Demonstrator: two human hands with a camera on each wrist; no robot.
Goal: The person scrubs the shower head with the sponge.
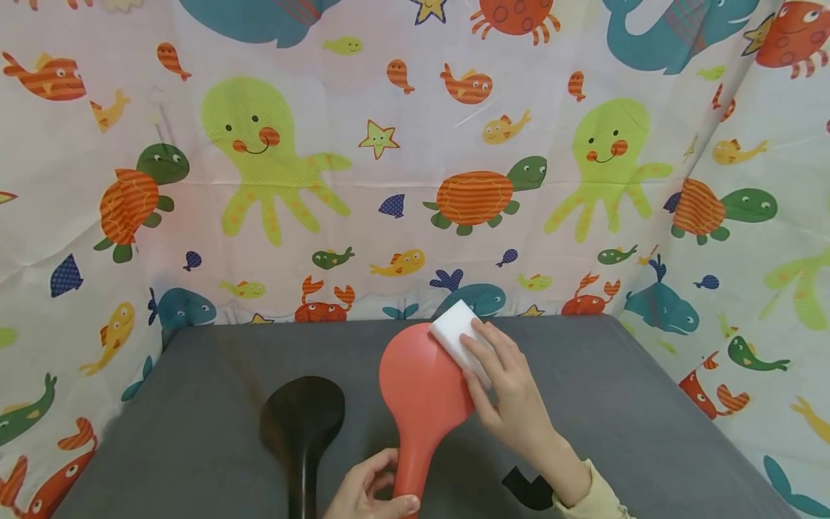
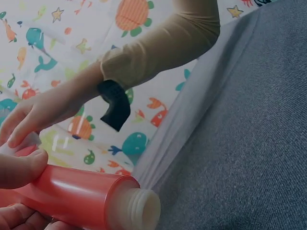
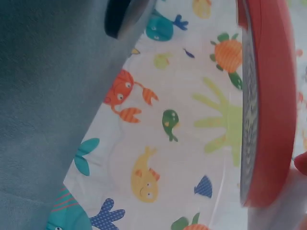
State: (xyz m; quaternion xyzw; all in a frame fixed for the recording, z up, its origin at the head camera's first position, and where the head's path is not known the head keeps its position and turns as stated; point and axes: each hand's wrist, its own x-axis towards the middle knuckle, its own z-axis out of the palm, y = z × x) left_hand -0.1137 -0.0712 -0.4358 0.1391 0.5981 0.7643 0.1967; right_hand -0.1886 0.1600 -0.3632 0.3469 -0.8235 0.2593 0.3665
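Observation:
A red shower head (image 1: 421,382) is raised with its smooth back toward the head camera; its grey face shows edge-on in the right wrist view. My left hand (image 1: 372,490) grips the handle low down, thumb across the front. Past that grip, a pale threaded end (image 2: 144,209) sticks out in the left wrist view. In my right hand (image 1: 512,386) is a white sponge (image 1: 454,333), held against the upper right rim of the round head. A second shower head (image 1: 305,411), black, lies to the left.
Under everything is a dark grey tabletop (image 1: 207,404). A curtain (image 1: 389,274) printed with sea animals hangs behind it and along both sides. A black strap piece (image 1: 528,490) shows at my right wrist, by the pale yellow sleeve (image 1: 593,494).

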